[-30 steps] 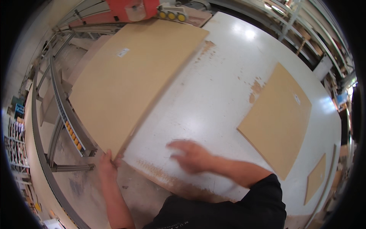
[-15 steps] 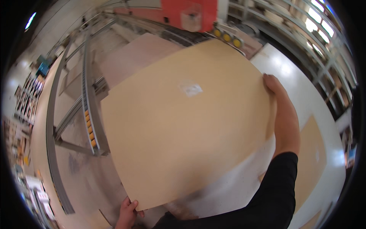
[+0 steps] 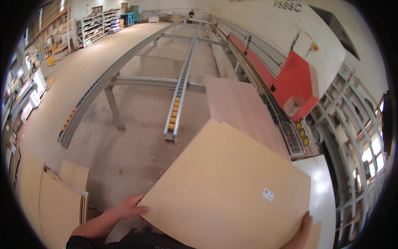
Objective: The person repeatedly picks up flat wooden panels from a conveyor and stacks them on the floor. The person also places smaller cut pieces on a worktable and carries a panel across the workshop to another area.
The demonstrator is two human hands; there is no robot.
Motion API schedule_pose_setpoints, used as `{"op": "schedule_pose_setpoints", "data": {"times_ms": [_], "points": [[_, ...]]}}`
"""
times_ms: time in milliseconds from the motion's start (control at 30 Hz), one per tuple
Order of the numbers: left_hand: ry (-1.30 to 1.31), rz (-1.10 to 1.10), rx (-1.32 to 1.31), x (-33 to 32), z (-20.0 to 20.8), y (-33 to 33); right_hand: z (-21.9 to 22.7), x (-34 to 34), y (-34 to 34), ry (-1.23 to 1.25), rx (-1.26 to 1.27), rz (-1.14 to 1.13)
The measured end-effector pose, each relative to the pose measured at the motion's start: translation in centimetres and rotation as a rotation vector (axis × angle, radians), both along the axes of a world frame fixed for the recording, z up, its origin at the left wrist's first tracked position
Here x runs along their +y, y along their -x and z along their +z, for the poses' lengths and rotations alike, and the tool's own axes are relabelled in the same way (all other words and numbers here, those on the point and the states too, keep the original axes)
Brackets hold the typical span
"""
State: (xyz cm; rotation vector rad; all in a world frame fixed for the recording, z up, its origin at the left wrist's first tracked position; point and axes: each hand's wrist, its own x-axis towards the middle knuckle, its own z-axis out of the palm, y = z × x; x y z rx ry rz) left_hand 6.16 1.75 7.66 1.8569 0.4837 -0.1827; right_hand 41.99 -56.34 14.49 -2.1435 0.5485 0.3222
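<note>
A large light-tan wood panel is held out in front of me. It is tilted, with one corner pointing away, and a small white label is stuck on its face. My left hand grips the panel's left corner, thumb on top and the other fingers mostly hidden beneath. At the opposite edge, my right hand is closed around the border. The panel's far corner overlaps the view of a pinkish-brown board lying beside the machine.
A white work table stands to the right. Ahead, roller rails run along a long machine with a red cover. Several tan panels stand at the lower left. Metal racks are at far right. Far back is a person.
My view has swung left, bringing the rails and floor into the middle. The panel, held in both hands, has turned and moved away from the white table.
</note>
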Motion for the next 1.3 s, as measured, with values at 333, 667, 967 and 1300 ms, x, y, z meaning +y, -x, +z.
{"op": "schedule_pose_setpoints", "data": {"times_ms": [333, 667, 967, 1300], "points": [[0.615, 0.388, -0.548, 0.4, 1.6, 14.9, -0.9, 1.9, 17.1, -0.038, -0.012, 0.015], [1.101, 0.948, -1.413, -10.3, -0.7, 33.7, -0.1, 17.7, 11.9, -0.041, -0.128, 0.519], [0.699, 1.79, -1.684, -21.2, 0.2, 49.9, -6.1, 43.2, 18.3, -0.132, -0.107, 1.022], [0.565, 2.357, -1.611, -25.5, -7.7, 66.8, -12.8, 54.4, 39.8, -0.124, -0.147, 1.206]]}}
